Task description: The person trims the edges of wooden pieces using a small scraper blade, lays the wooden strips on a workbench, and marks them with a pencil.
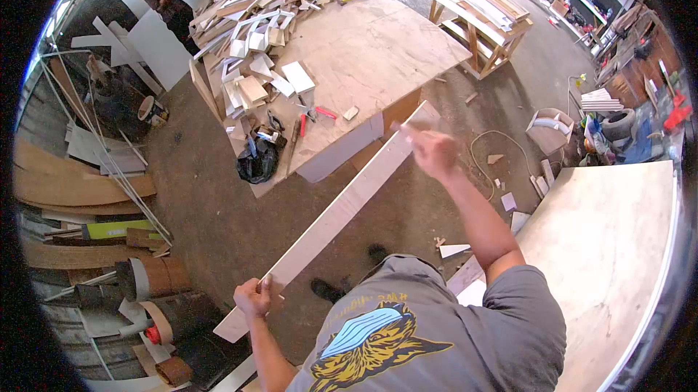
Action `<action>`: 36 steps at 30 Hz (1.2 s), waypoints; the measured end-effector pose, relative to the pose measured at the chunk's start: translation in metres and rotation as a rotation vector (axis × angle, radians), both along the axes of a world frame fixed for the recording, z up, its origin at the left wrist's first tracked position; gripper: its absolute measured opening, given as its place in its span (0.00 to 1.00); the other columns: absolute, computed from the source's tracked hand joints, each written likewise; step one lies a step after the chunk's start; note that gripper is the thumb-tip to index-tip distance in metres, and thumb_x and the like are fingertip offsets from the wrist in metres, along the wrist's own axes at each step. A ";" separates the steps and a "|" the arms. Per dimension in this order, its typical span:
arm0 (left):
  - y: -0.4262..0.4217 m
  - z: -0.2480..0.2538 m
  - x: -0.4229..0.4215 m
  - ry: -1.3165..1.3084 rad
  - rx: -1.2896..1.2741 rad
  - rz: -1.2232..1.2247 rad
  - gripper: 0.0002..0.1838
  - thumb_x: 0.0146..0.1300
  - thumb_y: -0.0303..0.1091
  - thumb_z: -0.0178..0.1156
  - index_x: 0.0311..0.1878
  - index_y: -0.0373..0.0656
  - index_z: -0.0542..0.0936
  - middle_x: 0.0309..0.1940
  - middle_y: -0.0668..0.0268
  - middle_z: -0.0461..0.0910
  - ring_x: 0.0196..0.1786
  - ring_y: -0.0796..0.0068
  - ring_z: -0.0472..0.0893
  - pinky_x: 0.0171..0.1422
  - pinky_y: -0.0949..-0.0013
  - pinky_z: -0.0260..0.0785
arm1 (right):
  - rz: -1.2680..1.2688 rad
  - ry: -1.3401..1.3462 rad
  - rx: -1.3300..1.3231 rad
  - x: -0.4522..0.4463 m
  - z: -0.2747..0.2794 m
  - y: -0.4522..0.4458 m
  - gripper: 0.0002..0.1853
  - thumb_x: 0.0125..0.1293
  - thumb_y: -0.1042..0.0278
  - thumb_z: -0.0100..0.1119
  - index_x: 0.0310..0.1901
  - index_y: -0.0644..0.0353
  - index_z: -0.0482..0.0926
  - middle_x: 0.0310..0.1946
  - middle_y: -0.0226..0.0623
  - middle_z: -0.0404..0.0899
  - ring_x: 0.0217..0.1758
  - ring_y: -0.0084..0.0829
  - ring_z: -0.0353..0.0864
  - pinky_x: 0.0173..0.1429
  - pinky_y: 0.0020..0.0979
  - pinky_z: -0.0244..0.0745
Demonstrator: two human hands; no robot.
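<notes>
A long, pale wooden plank point(349, 203) slants across in front of my body, from lower left to upper right. My left hand point(252, 297) is closed around its edge near the lower end. Close to the upper end, my right hand point(435, 154) is closed, its fingertips at the plank's face and edge. Motion blurs that hand, and anything small within its fingers is hidden. Beyond the plank stands a large wooden worktable point(363, 50). Red-handled tools point(303, 124) and a small wood block point(351, 113) lie near its front edge.
Wood offcuts point(291, 0) are heaped on the worktable, with a black plastic bag point(259, 162) at its corner. A large board point(603, 247) is on my right. Rolled sheets point(163, 276) lie at left. A person point(171, 3) stands at the back left; a cable point(502, 134) crosses the floor.
</notes>
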State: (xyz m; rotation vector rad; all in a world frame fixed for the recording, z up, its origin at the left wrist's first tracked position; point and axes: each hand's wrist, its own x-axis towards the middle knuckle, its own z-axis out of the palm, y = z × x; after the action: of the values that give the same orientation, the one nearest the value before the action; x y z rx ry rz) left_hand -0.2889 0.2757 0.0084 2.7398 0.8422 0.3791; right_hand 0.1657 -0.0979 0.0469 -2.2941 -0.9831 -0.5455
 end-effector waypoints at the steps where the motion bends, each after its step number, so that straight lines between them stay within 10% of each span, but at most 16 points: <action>1: 0.001 -0.001 0.001 0.010 0.036 -0.014 0.31 0.64 0.60 0.69 0.16 0.46 0.76 0.15 0.56 0.74 0.20 0.50 0.75 0.31 0.53 0.65 | -0.093 0.024 0.079 -0.001 -0.006 0.001 0.15 0.73 0.69 0.62 0.58 0.50 0.88 0.30 0.46 0.85 0.33 0.48 0.86 0.36 0.45 0.77; 4: -0.004 -0.004 0.006 0.056 0.014 0.004 0.31 0.65 0.60 0.68 0.17 0.45 0.76 0.16 0.55 0.75 0.21 0.49 0.75 0.31 0.52 0.65 | -0.372 0.132 0.326 0.003 -0.050 0.013 0.18 0.71 0.69 0.63 0.61 0.46 0.87 0.32 0.43 0.87 0.33 0.44 0.88 0.38 0.43 0.80; 7: -0.009 -0.011 0.020 0.024 -0.061 0.051 0.32 0.67 0.61 0.67 0.19 0.43 0.77 0.16 0.55 0.74 0.21 0.48 0.75 0.30 0.52 0.64 | 0.182 -0.041 -0.074 -0.036 -0.059 0.019 0.19 0.73 0.66 0.64 0.64 0.47 0.85 0.33 0.45 0.88 0.32 0.44 0.87 0.38 0.41 0.81; 11: -0.011 -0.022 0.031 -0.047 -0.139 0.085 0.32 0.68 0.61 0.66 0.20 0.41 0.77 0.15 0.56 0.73 0.19 0.52 0.74 0.27 0.54 0.63 | -0.146 0.031 0.474 -0.027 -0.069 0.035 0.20 0.75 0.63 0.64 0.67 0.46 0.83 0.32 0.43 0.87 0.30 0.43 0.87 0.36 0.40 0.81; 15: -0.014 -0.025 0.035 -0.126 -0.258 0.147 0.32 0.68 0.60 0.67 0.20 0.41 0.78 0.14 0.57 0.72 0.17 0.59 0.72 0.26 0.57 0.62 | -0.297 0.102 -0.086 -0.014 -0.071 0.017 0.23 0.77 0.64 0.61 0.72 0.45 0.79 0.40 0.48 0.89 0.35 0.43 0.89 0.40 0.41 0.82; 18: -0.017 -0.015 0.041 -0.090 -0.094 0.092 0.31 0.68 0.58 0.68 0.20 0.41 0.79 0.14 0.58 0.72 0.17 0.62 0.70 0.26 0.58 0.62 | -0.481 -0.034 0.580 -0.010 -0.054 0.025 0.23 0.77 0.66 0.59 0.72 0.44 0.79 0.40 0.47 0.89 0.35 0.45 0.90 0.39 0.44 0.83; 22: -0.019 -0.018 0.048 -0.084 -0.068 0.064 0.32 0.67 0.61 0.68 0.20 0.42 0.79 0.15 0.57 0.75 0.18 0.56 0.75 0.26 0.55 0.65 | -0.096 0.062 -0.016 -0.040 -0.043 0.044 0.25 0.79 0.66 0.54 0.75 0.51 0.73 0.51 0.47 0.89 0.40 0.46 0.92 0.38 0.44 0.85; 26: -0.019 -0.016 0.064 -0.051 -0.020 0.083 0.33 0.66 0.64 0.67 0.20 0.43 0.80 0.17 0.55 0.78 0.22 0.50 0.79 0.28 0.52 0.68 | -0.260 0.035 0.454 -0.035 -0.042 0.056 0.27 0.79 0.66 0.54 0.77 0.44 0.71 0.48 0.46 0.89 0.41 0.49 0.91 0.40 0.45 0.85; 29: -0.021 -0.024 0.051 -0.001 -0.014 0.082 0.32 0.66 0.64 0.67 0.20 0.43 0.79 0.18 0.55 0.79 0.23 0.48 0.80 0.29 0.50 0.69 | -0.169 0.315 -0.093 -0.027 -0.060 0.044 0.26 0.80 0.64 0.52 0.77 0.45 0.71 0.50 0.47 0.88 0.42 0.51 0.91 0.43 0.48 0.85; 32: -0.016 -0.021 0.062 -0.030 0.024 0.023 0.31 0.67 0.62 0.67 0.20 0.44 0.79 0.18 0.55 0.78 0.23 0.48 0.80 0.29 0.50 0.68 | -0.363 0.127 0.382 0.000 -0.057 0.048 0.25 0.80 0.62 0.52 0.76 0.42 0.72 0.45 0.49 0.88 0.39 0.54 0.88 0.42 0.53 0.83; 36: -0.030 -0.009 0.062 0.029 0.042 0.037 0.30 0.67 0.60 0.67 0.19 0.44 0.78 0.17 0.55 0.77 0.22 0.48 0.79 0.29 0.50 0.68 | -0.245 0.238 -0.008 -0.001 -0.078 0.045 0.25 0.81 0.61 0.52 0.77 0.44 0.71 0.42 0.49 0.89 0.38 0.52 0.89 0.43 0.51 0.85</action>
State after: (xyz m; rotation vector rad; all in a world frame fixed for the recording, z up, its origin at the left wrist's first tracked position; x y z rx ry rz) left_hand -0.2266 0.2458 -0.0011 2.7775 0.9027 0.3695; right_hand 0.1649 -0.0533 -0.0313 -2.4347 -0.5970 -0.3546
